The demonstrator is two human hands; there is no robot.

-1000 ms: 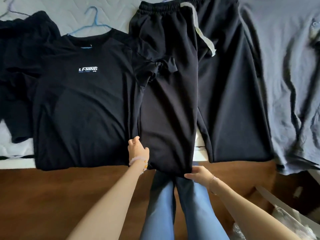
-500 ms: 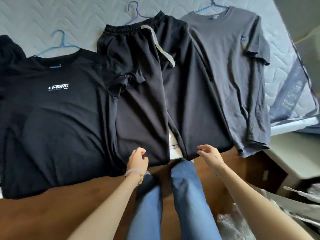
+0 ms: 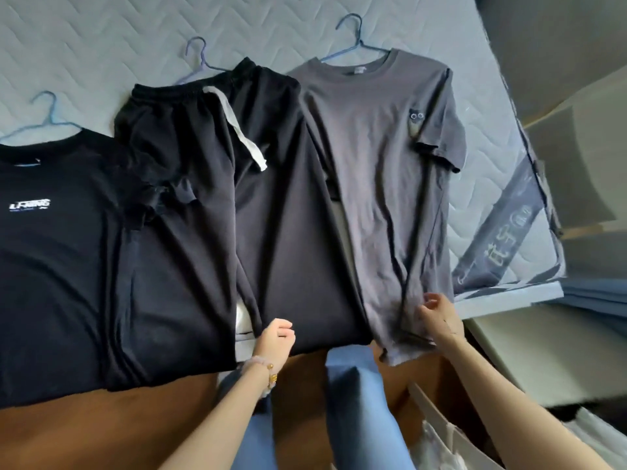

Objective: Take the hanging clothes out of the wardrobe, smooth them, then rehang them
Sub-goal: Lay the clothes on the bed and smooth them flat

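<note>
The left hand's fingers [image 3: 284,329] are curled loosely inward against the bottom hem of the black trousers [image 3: 210,232], low in the centre of the frame; whether they pinch any cloth cannot be told. The left hand [image 3: 273,340] sits knuckles up, with a beaded bracelet [image 3: 268,371] at the wrist and the forearm running down to the bottom edge. At lower right, the right hand's fingers [image 3: 430,301] are apart and gently bent, their tips touching the bottom corner of the grey T-shirt [image 3: 383,184]. The right hand [image 3: 441,318] holds nothing.

Half a second ago the right hand was at the trousers' hem; it has since crossed to the grey T-shirt, and the left hand has moved from one trouser leg to the other.

The trousers lie flat on the bed [image 3: 84,39] between the grey T-shirt and a black T-shirt [image 3: 51,266] at left, each garment with a hanger hook showing above it.
</note>
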